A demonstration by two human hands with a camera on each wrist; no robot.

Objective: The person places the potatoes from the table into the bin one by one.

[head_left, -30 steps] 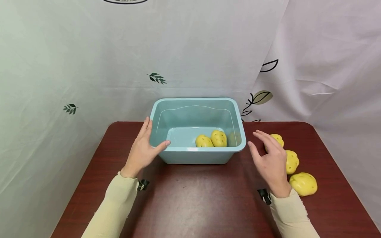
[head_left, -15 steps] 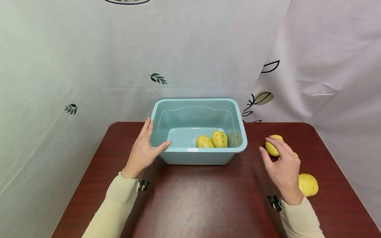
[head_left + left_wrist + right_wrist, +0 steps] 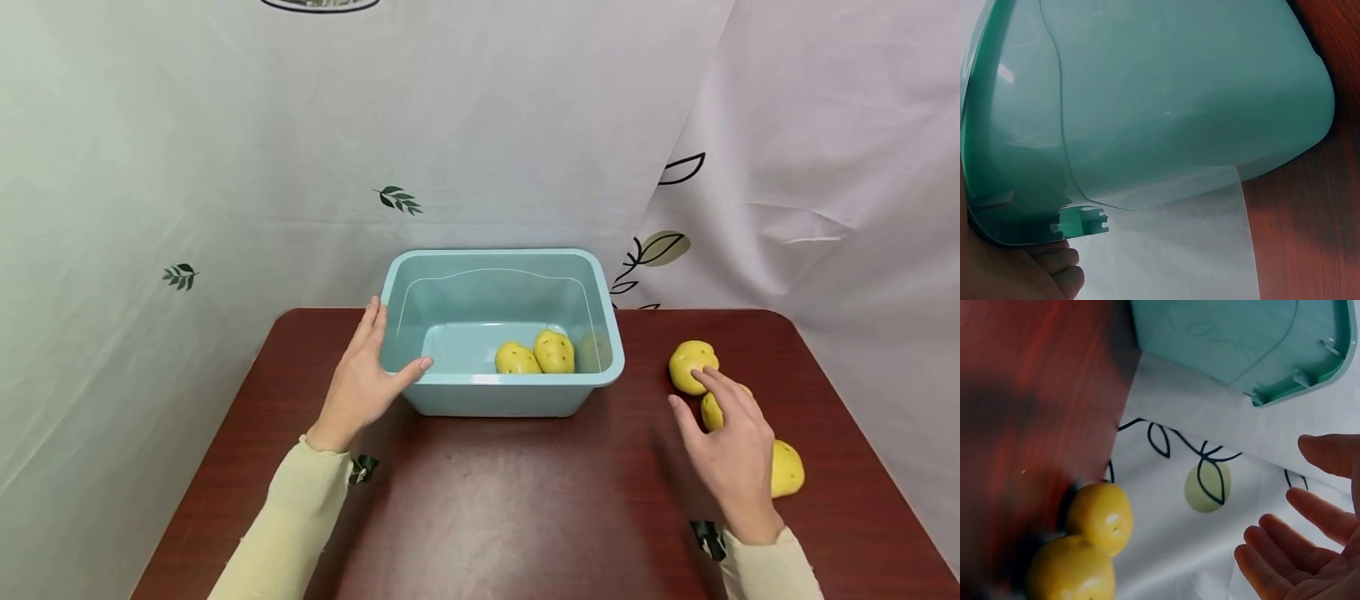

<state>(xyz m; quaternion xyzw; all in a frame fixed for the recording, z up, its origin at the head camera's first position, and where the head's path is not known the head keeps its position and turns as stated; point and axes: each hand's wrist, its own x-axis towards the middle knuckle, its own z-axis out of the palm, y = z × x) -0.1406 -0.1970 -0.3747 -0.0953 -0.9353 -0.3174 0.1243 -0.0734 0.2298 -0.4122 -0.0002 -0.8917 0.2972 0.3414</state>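
Note:
A light blue plastic tub [image 3: 495, 400] stands at the back of the table with two yellow potatoes inside, a left one [image 3: 516, 358] and a right one [image 3: 555, 352]. My left hand [image 3: 360, 383] rests at the tub's left front corner, thumb over the front rim and fingers along the left side. On the right, my right hand [image 3: 735, 450] hovers, holding nothing, over a row of three potatoes: a far one [image 3: 690, 367], a middle one [image 3: 712, 412] partly hidden by the hand, and a near one [image 3: 787, 469]. The right wrist view shows its fingers [image 3: 1266, 559] spread apart from two potatoes.
The dark red wooden table [image 3: 480, 508] has rounded back corners. A white curtain [image 3: 510, 125] with leaf prints hangs directly behind and beside it.
My right hand has moved rightward and nearer to me, from beside the tub to over the potato row, uncovering the far potato. The left hand stays at the tub.

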